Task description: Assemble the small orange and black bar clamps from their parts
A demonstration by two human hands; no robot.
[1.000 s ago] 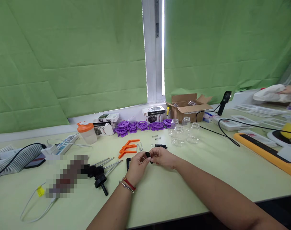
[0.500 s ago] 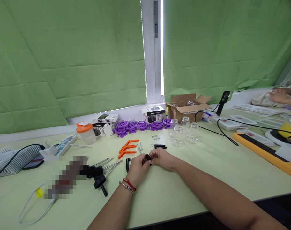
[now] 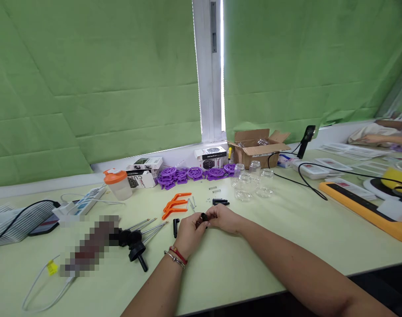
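Note:
My left hand (image 3: 188, 232) and my right hand (image 3: 225, 218) meet over the pale green table (image 3: 240, 264), both pinching a small black plastic part (image 3: 204, 217) between their fingertips. A red and silver bracelet sits on my left wrist. Just left of my left hand lies a short black piece (image 3: 176, 227). Beyond my hands lie orange plastic pieces (image 3: 175, 204), small metal pins (image 3: 191, 202) and a black toothed strip (image 3: 220, 202).
Black knobs with metal rods (image 3: 138, 237) lie at the left. Purple discs (image 3: 187, 173), clear glass jars (image 3: 250, 182), a cardboard box (image 3: 257, 147), an orange-lidded cup (image 3: 117, 184) and a power strip (image 3: 78, 204) line the back. An orange-edged device (image 3: 366, 207) and cables sit right. Another person's arm (image 3: 382, 138) rests far right.
My hands stay together on the small black part with only slight finger movement. The other person's hand at the far right has shifted and lowered.

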